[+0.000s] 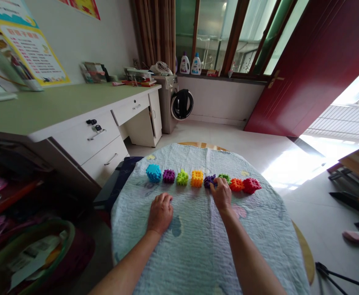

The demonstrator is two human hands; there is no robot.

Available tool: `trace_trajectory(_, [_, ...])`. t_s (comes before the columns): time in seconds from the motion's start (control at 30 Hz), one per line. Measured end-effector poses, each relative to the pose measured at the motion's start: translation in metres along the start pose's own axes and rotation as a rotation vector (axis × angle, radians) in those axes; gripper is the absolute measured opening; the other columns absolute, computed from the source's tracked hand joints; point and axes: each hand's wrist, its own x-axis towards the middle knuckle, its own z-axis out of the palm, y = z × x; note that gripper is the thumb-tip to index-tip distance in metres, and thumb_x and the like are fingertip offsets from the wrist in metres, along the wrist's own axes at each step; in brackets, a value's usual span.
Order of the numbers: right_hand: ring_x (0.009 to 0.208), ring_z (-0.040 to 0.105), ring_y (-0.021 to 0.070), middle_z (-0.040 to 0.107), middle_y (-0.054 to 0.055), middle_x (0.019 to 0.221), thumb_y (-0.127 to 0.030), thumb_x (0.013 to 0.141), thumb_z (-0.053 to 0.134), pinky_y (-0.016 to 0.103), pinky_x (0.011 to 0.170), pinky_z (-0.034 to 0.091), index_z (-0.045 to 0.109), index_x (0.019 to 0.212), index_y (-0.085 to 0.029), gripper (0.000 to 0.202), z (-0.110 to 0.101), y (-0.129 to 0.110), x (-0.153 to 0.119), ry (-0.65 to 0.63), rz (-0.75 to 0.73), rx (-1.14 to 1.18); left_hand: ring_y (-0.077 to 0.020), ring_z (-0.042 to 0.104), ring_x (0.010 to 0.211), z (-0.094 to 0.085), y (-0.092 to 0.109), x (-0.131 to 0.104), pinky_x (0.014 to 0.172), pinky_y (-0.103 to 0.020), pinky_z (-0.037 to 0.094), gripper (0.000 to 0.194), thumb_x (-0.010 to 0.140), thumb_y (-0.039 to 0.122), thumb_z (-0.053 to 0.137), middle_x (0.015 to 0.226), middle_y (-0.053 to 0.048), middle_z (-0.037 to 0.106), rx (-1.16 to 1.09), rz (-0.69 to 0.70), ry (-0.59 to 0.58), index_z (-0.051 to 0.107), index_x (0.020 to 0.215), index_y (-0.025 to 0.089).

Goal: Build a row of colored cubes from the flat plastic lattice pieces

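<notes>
A row of colourful openwork blocks crosses the cloth-covered round table (pixel 194 237). From the left come a light blue block (pixel 153 173), a purple one (pixel 169 176), a lime one (pixel 182 177) and a yellow one (pixel 197 178). My right hand (pixel 221 193) has its thumb and finger on the dark violet block (pixel 209 180). Behind that hand is a green block (pixel 225 178), partly hidden, then an orange block (pixel 237 184) and a red block (pixel 251 185). My left hand (pixel 161 212) rests on the cloth below the purple block, its fingers curled together with nothing visible in them.
A long desk (pixel 75 98) with drawers stands at the left, beside a washing machine (pixel 169 102) with its door open. A basket (pixel 71 237) sits on the lower left floor. Dark metal legs (pixel 342 276) lie at the lower right, and a red door (pixel 308 65) stands beyond.
</notes>
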Motion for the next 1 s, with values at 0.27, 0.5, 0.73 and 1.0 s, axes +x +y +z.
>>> trace_trajectory(0.27, [0.079,0.057,0.0184,0.062,0.006,0.086,-0.031,0.092,0.036,0.03,0.074,0.041,0.059,0.085,-0.021,0.027,-0.027,0.009,-0.046,-0.029,0.041,0.178,-0.0236,0.056,0.1,0.001,0.0,0.0,0.092,-0.038,0.045,0.023,0.081,0.008,0.05,0.104,-0.008,0.062,0.005,0.006,0.0,0.062,0.097,0.018])
trace_trajectory(0.5, [0.057,0.047,0.0166,0.051,-0.001,0.057,-0.036,0.09,0.031,0.028,0.06,0.033,0.043,0.07,-0.025,0.026,-0.033,0.033,-0.076,-0.158,0.157,0.179,-0.0238,0.056,0.099,0.0,0.0,0.0,0.091,-0.038,0.045,0.023,0.081,0.007,0.049,0.103,-0.008,0.063,0.027,0.022,0.003,0.062,0.096,0.018])
trace_trajectory(0.73, [0.066,0.051,0.0188,0.058,0.002,0.066,-0.042,0.093,0.03,0.028,0.063,0.033,0.049,0.077,-0.025,0.031,-0.03,0.038,-0.093,-0.126,0.193,0.154,-0.0238,0.057,0.098,0.002,-0.001,0.0,0.09,-0.037,0.045,0.023,0.082,0.009,0.048,0.103,-0.008,0.062,0.053,0.043,0.016,0.063,0.097,0.019])
trace_trajectory(1.0, [0.069,0.052,0.018,0.059,0.002,0.068,-0.042,0.093,0.028,0.027,0.064,0.034,0.05,0.075,-0.025,0.033,-0.033,0.037,-0.091,-0.14,0.2,0.166,-0.024,0.056,0.099,0.003,-0.002,0.0,0.091,-0.038,0.045,0.023,0.083,0.009,0.048,0.104,-0.008,0.063,0.086,0.061,0.006,0.062,0.097,0.018])
